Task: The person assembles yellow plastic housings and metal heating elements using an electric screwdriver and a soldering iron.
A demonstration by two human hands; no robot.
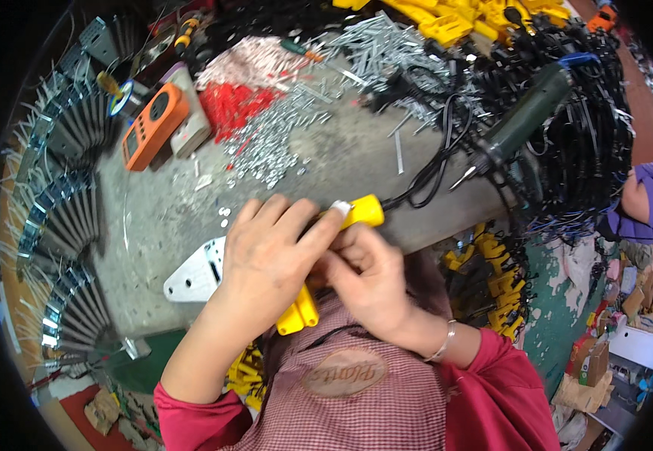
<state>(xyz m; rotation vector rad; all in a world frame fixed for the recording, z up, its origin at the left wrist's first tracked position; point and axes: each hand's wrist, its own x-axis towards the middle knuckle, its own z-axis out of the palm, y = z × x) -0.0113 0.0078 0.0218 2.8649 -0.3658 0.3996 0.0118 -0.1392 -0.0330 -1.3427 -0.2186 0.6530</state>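
Head view: both hands are bunched up together over the near edge of the grey workbench, left hand wrapped around a yellow plastic part that pokes out past its fingertips and again below the wrist, right hand pinched onto the same part just beside it, with a black cord running off from the part's far end. Just left of the left hand there's a flat white metal plate with holes; further out past it sits an orange meter, then a red pile and a spread of small silver screws. Up and right of the right hand lies a dark green power tool on a heap of black cords, and low right are brown cardboard boxes with small coloured labels, too tiny to make out.
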